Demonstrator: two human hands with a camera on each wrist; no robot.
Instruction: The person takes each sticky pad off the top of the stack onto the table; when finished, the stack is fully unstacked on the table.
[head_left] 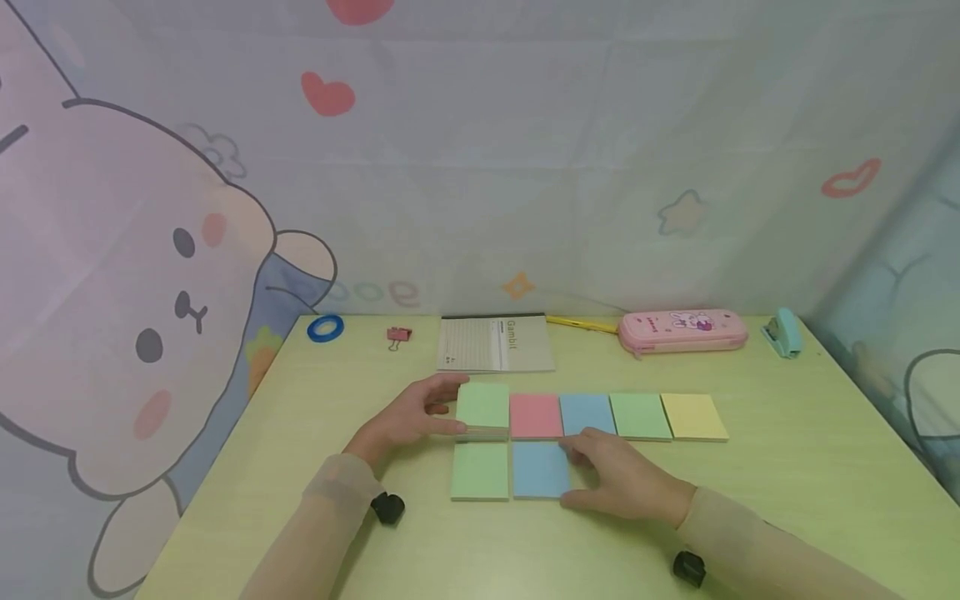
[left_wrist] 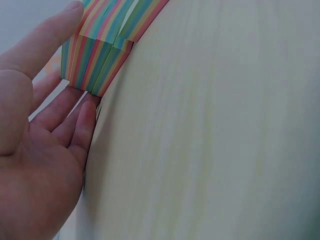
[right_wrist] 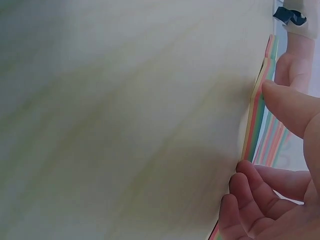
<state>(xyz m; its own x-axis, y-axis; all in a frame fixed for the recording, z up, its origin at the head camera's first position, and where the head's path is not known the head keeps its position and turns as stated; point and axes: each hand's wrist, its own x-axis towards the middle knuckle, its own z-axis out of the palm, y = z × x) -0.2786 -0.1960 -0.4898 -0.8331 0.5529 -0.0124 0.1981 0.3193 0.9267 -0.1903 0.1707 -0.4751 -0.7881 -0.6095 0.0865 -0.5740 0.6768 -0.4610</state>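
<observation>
My left hand [head_left: 405,419] grips a tall stack of sticky notes [head_left: 483,407], green on top, at the left end of the back row. In the left wrist view its thumb lies against the stack's striped sides [left_wrist: 92,60]. My right hand [head_left: 626,477] holds a blue sticky note pad [head_left: 542,471] in the front row by its right side, thumb at the near corner and fingers at the far one. The right wrist view shows that pad's layered edge [right_wrist: 257,112] between thumb and fingers. A green pad [head_left: 480,472] lies left of the blue one.
The back row continues with pink [head_left: 536,416], blue [head_left: 587,413], green [head_left: 640,416] and yellow [head_left: 694,416] pads. Behind lie blue tape [head_left: 326,339], a binder clip [head_left: 399,335], notebook [head_left: 495,343], yellow pencil [head_left: 581,323], pink pencil case [head_left: 682,331] and stapler [head_left: 783,333].
</observation>
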